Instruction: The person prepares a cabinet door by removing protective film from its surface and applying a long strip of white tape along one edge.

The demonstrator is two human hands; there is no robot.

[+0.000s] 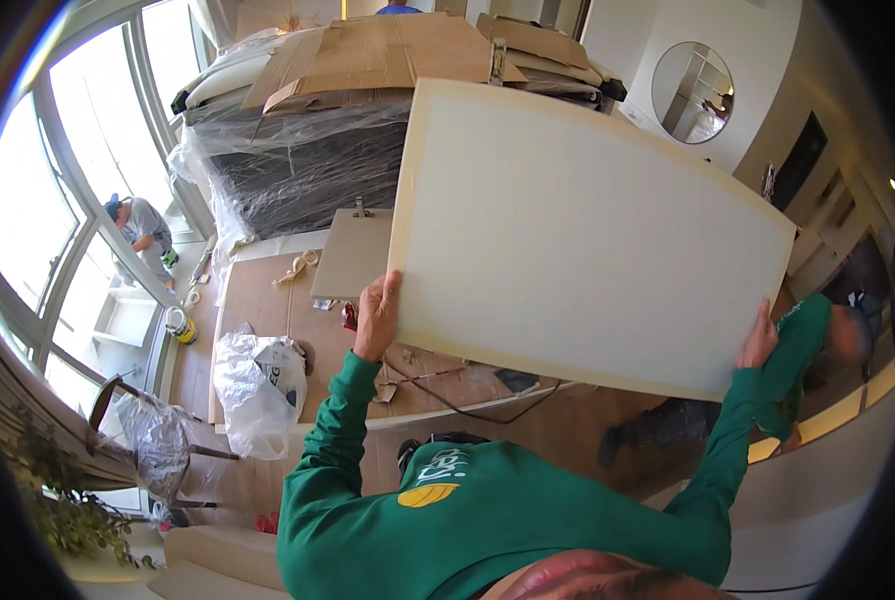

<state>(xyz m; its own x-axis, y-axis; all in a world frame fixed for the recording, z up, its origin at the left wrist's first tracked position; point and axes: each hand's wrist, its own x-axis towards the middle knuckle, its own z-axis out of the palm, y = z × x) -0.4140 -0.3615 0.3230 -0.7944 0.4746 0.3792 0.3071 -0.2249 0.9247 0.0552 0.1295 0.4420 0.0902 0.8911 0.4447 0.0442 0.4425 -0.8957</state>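
Note:
A large white cabinet door (588,240) with a cream-coloured border is held up in front of me, tilted. Metal hinges (498,60) stick up past its far edge. My left hand (378,316) is closed on its left edge, thumb on the face. My right hand (758,342) grips the lower right edge; some of its fingers are hidden behind the door. Left of the door, a smaller beige panel (350,255) with a hinge lies above a cardboard sheet (258,290).
Cardboard (368,50) and plastic film cover a big piece of furniture ahead. A person (148,235) crouches by the windows near a paint bucket (180,325). Another person's green sleeve (803,335) is close on my right. A plastic bag (258,390) and wrapped stool (158,440) stand left.

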